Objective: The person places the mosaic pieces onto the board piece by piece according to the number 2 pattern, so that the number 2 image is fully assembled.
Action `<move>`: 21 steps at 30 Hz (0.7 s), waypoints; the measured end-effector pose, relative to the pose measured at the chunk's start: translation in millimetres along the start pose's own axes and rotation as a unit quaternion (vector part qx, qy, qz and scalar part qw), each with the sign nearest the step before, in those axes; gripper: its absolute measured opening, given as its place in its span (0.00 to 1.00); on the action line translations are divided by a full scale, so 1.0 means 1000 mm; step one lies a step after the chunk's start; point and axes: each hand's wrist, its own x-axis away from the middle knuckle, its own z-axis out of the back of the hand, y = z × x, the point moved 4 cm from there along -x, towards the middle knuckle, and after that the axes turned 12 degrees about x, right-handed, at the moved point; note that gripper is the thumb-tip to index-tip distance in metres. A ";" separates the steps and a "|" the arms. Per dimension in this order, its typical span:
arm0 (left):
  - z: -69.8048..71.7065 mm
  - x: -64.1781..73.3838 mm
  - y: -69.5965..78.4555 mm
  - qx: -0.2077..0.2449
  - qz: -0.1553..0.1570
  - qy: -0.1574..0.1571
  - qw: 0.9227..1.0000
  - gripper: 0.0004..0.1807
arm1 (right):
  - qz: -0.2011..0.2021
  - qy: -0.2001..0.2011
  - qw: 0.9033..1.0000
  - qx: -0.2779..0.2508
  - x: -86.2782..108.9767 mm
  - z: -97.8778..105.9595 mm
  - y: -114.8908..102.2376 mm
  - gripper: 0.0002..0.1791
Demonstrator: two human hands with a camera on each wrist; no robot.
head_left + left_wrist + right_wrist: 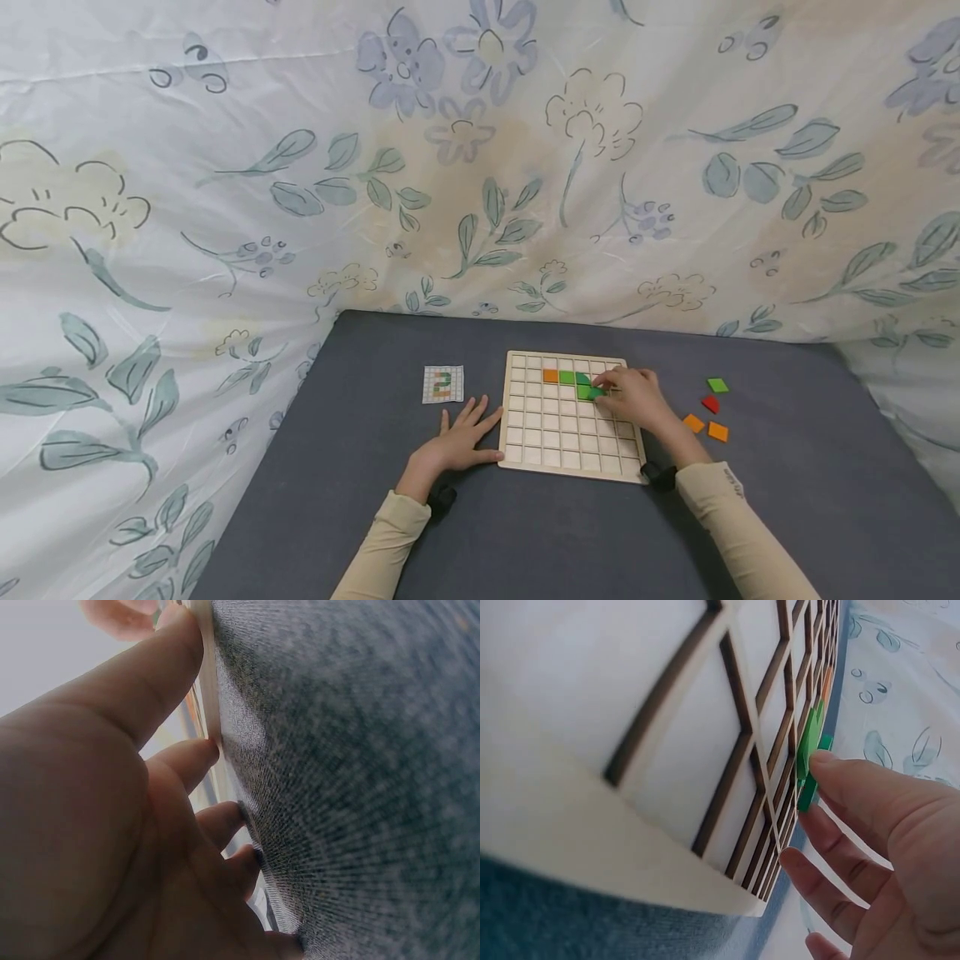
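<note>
A wooden grid board (573, 458) lies flat on the dark cloth. In its upper rows sit an orange square (551, 376), a light green square (567, 377) and other green pieces. My right hand (634, 398) is over the board's upper right part. In the right wrist view its thumb and a finger pinch a dark green piece (808, 796), tilted against the grid beside a light green piece (808, 746). My left hand (459, 442) rests on the cloth with fingers spread. Its thumb and index finger touch the board's left edge.
A small pattern card (443, 384) lies left of the board. To the right are a light green square (717, 385), a red piece (710, 404) with a curved edge, and two orange pieces (717, 432). A floral curtain (480, 167) hangs behind the table.
</note>
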 end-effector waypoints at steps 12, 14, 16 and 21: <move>0.002 0.002 0.003 0.001 -0.002 0.002 1.000 0.41 | 0.010 0.004 1.000 0.023 -0.001 0.000 -0.009 0.13; 0.001 0.003 0.003 0.004 -0.005 0.002 1.000 0.41 | 0.013 0.005 1.000 0.022 -0.001 0.000 -0.009 0.13; 0.002 0.003 0.003 0.007 -0.006 0.003 1.000 0.41 | 0.014 0.005 1.000 0.023 -0.001 0.000 -0.010 0.13; 0.002 0.003 0.003 0.006 -0.005 0.005 1.000 0.40 | 0.014 0.006 0.999 0.028 -0.001 -0.001 -0.010 0.13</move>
